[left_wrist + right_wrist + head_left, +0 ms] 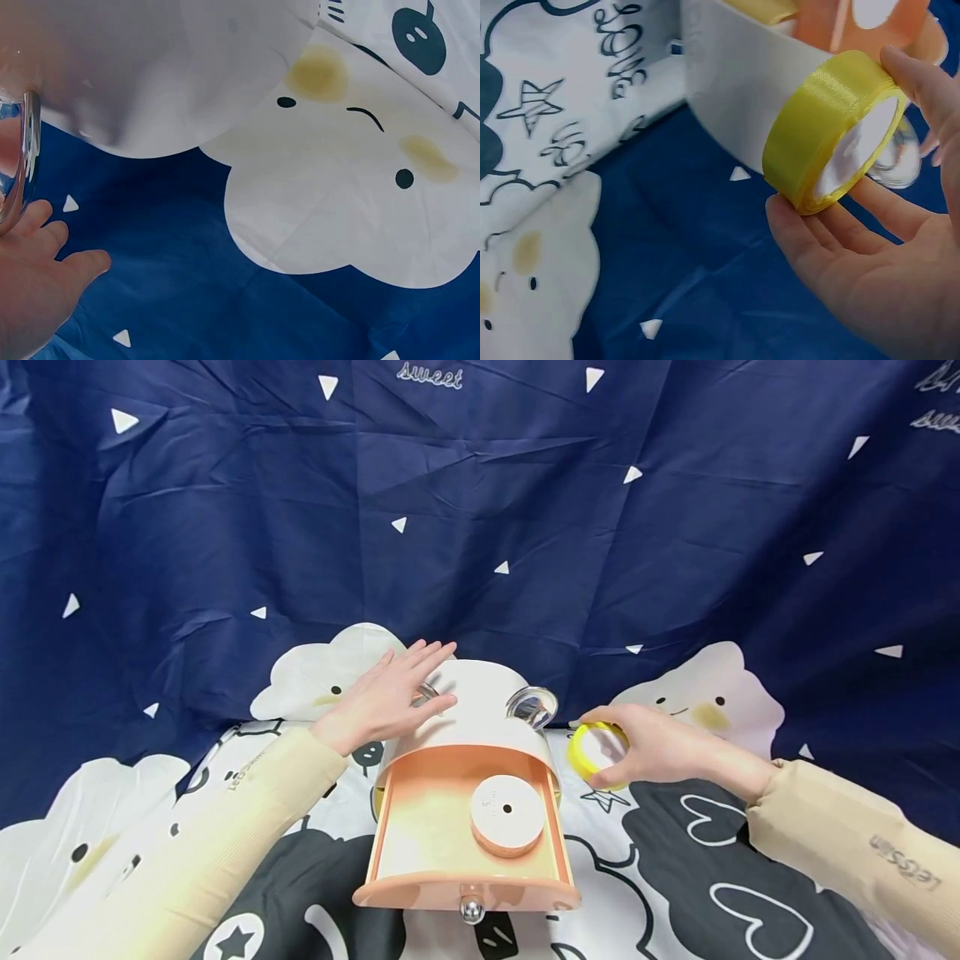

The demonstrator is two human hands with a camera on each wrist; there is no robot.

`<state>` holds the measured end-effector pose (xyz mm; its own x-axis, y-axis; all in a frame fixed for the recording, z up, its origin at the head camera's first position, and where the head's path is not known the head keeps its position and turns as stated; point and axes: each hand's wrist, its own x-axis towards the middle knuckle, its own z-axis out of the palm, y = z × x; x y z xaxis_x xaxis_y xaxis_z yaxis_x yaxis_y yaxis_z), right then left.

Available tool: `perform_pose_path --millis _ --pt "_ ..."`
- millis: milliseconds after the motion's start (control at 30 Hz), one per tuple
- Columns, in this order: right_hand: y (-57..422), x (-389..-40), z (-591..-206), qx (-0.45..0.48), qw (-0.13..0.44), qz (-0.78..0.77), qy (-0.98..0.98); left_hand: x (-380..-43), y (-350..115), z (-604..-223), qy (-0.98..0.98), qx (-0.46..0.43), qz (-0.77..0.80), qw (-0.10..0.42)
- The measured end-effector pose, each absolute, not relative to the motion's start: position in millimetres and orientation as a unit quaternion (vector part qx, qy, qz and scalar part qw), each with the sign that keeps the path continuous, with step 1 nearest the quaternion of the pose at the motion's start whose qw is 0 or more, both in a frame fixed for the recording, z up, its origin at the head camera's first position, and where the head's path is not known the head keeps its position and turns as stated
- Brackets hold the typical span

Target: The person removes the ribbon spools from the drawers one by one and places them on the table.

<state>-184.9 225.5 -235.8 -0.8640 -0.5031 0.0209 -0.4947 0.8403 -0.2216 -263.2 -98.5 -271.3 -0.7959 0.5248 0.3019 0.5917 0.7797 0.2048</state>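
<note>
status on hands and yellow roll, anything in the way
Right hand gripping yellow roll, beside box. Left hand spread at box top. White roll in open drawer, right side; nothing seen blocking.

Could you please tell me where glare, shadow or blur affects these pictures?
Head view: glare whitens part of the peach drawer, and the left sleeve looks washed out lower down; left wrist view: the white box is blurred, with soft shadows; right wrist view: the yellow ribbon roll has a bright sheen but looks sharp.

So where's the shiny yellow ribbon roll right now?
In the head view, the yellow roll is in the person's right hand, just right of the rounded white box with its peach drawer open.
</note>
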Motion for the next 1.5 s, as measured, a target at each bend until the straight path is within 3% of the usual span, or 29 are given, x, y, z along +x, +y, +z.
perform_pose_path --millis 833,1133,1500 --pt "262 -201 -317 -0.218 0.051 -0.145 0.964 -263 -99 -272 -0.940 -0.288 -0.143 0.112" --pt "279 -203 -361 -0.217 0.010 -0.190 0.957 -264 -98 -274 -0.940 -0.288 -0.146 0.114" --pt "285 -203 -404 -0.184 0.021 -0.238 0.953 -262 -97 -273 -0.940 -0.287 -0.144 0.113"
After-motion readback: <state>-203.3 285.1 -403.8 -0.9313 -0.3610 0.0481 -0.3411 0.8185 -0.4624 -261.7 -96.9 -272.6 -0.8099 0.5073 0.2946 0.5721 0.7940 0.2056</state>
